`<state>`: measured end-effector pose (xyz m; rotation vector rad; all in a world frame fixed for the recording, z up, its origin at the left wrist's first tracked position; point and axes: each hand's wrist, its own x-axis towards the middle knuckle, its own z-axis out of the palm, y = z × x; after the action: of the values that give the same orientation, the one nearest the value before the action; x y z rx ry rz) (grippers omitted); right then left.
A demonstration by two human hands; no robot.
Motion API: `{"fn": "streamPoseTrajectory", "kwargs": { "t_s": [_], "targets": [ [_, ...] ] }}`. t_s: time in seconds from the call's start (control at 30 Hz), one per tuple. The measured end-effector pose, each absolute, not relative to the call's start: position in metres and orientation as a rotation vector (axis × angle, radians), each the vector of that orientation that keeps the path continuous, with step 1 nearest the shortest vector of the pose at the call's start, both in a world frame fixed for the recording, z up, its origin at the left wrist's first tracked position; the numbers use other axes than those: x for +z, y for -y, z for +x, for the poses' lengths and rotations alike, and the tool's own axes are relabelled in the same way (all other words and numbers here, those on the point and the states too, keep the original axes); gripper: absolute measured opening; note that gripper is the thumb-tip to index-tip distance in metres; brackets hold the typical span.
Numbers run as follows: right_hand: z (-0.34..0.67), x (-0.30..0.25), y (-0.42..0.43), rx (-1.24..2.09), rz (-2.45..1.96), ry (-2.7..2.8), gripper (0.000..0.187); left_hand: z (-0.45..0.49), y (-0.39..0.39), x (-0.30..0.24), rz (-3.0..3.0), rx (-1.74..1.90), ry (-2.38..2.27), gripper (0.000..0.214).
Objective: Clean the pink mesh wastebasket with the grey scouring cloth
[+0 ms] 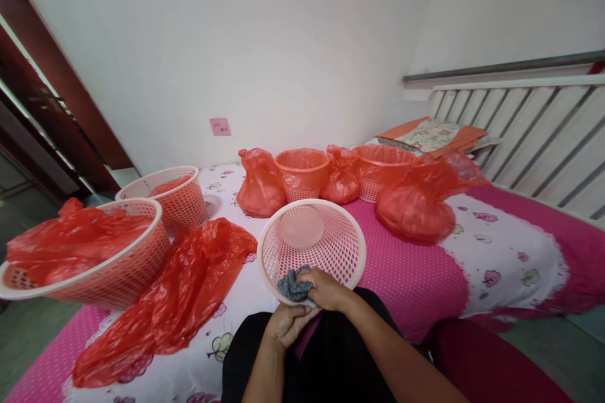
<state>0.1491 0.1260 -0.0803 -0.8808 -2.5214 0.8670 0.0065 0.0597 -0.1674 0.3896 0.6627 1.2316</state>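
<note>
A pink perforated plastic basket [326, 233] lies tilted toward me on the bed, its mouth facing the camera. My right hand [326, 288] is closed on a grey-blue cloth [293, 286] pressed against the basket's lower inner rim. My left hand [286, 324] is curled around the basket's near rim from below, just under the cloth. Both forearms come up from my lap, which is covered in black fabric.
A loose red plastic bag [174, 302] lies left of the basket. Two lined baskets [118, 264] [182, 198] stand at the left. At the back stand tied red bags [259, 186] [416, 204] and more baskets [302, 173]. The bed's pink-and-white sheet [501, 258] reaches a slatted headboard [534, 138] on the right.
</note>
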Motion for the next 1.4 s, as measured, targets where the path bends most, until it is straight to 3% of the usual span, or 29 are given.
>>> {"fn": "streamPoseTrajectory", "kwargs": {
  "t_s": [0.3,0.63,0.97,1.2,1.4],
  "targets": [
    [0.152,-0.076,-0.118,0.768,-0.908,2.561,0.053,0.012,-0.057,-0.165,0.445,1.215,-0.724,0.055],
    [0.172,-0.062,-0.105,0.601,-1.059,2.732,0.019,0.013,-0.050,-0.150,0.486,1.266,-0.749,0.053],
    [0.192,-0.073,-0.076,0.006,-1.410,2.581,0.038,0.000,-0.054,-0.149,0.446,1.344,-0.695,0.026],
    [0.186,-0.084,-0.073,0.033,-1.258,2.621,0.018,0.003,-0.047,-0.147,0.447,1.351,-0.665,0.021],
    [0.177,-0.079,-0.068,0.145,-1.192,2.646,0.014,0.008,-0.046,-0.155,0.441,1.187,-0.685,0.022]
  ]
}}
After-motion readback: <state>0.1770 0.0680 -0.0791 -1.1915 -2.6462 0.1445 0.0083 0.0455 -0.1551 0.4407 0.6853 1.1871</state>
